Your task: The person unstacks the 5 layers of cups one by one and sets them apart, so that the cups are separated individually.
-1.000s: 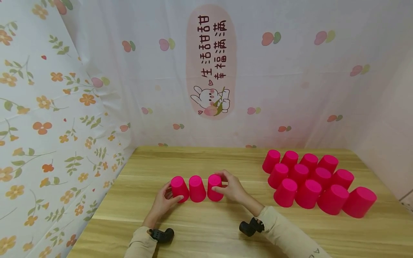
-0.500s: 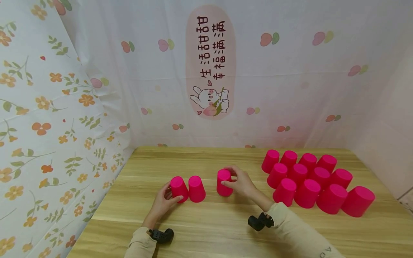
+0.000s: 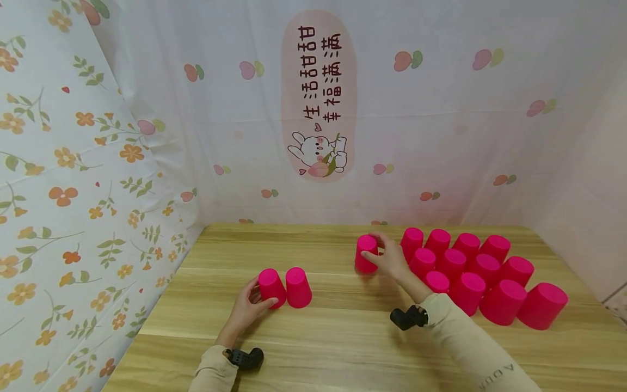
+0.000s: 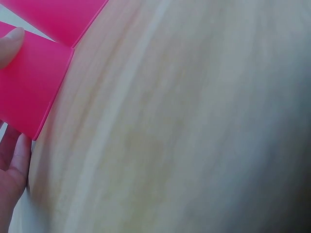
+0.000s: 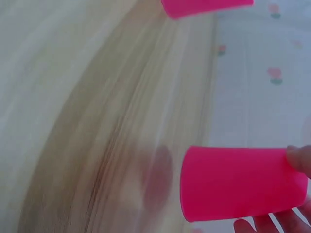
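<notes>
My left hand (image 3: 246, 311) holds an upside-down pink cup (image 3: 271, 286), thumb on its near side, fingers behind it. Close on its right stands another upside-down pink cup (image 3: 298, 288). In the left wrist view the held cup (image 4: 31, 82) rests on the table, and the second cup (image 4: 63, 17) adjoins its rim. My right hand (image 3: 393, 263) grips a third pink cup (image 3: 366, 251), mouth downward, left of the cup group. The right wrist view has this cup (image 5: 238, 183) raised off the table, with a pink reflection below; fingers hold it near its base.
Several upside-down pink cups (image 3: 487, 267) stand in rows at the table's right; my right forearm partly hides the nearest left one. The wooden table (image 3: 313, 348) meets a printed curtain (image 3: 235, 136) behind and a floral one (image 3: 88, 228) at left.
My right hand has drawn the third cup away from the other two, rightward and toward the back, and it is now lifted. The left hand and its cup have stayed put.
</notes>
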A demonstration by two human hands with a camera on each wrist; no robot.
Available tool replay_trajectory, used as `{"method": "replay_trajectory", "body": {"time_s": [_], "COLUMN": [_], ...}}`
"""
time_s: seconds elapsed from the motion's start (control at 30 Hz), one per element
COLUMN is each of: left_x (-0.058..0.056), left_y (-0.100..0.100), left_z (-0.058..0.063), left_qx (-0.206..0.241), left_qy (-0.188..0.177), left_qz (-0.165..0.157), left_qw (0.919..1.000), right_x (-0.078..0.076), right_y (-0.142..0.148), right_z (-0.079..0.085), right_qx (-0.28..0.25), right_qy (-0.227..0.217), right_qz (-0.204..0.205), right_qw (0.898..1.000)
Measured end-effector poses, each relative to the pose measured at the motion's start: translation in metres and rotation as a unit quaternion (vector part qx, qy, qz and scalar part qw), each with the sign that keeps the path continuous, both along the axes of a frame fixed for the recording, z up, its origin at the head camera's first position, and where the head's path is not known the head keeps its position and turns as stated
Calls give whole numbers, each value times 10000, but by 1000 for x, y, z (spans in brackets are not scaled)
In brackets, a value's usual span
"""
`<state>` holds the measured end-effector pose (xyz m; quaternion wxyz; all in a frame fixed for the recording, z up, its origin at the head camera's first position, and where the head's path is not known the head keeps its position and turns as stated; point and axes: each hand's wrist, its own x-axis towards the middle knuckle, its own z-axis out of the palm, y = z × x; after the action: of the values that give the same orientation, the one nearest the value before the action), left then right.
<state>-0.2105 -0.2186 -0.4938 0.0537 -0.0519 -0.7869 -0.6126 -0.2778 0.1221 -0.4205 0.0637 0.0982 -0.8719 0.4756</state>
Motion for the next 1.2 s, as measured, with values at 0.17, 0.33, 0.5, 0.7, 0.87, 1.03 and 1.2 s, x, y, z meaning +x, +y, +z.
{"method": "replay_trajectory", "body": {"time_s": [0.17, 0.33, 0.5, 0.7, 0.87, 1.03, 1.2], "left_x": [-1, -1, 0, 1, 1, 3, 10], "left_y": [-1, -1, 0, 1, 0, 2, 7], "left_z": [-1, -1, 0, 1, 1, 7, 22], "left_qx": [-18, 1, -3, 3, -8, 5, -16], "left_qy": [-54, -107, -67, -73, -94, -111, -187], "left_qz": [-11, -22, -7, 27, -1, -45, -65], "left_qw": [10000, 9999, 10000, 10000, 10000, 9999, 9998], "right_x": [-9, -14, -16, -19, -22, -25, -27], "right_y": [11, 19, 23, 25, 27, 27, 25], "right_z": [-5, -10, -12, -17, -22, -23, -23], "right_qx": [4, 52, 66, 77, 90, 183, 235], "right_qy": [-74, -64, -29, -51, -146, -102, -150], "right_qz": [-501, -941, -1194, -1332, -1514, -1579, -1627], "right_qw": [9987, 9955, 9928, 9910, 9883, 9872, 9863]}}
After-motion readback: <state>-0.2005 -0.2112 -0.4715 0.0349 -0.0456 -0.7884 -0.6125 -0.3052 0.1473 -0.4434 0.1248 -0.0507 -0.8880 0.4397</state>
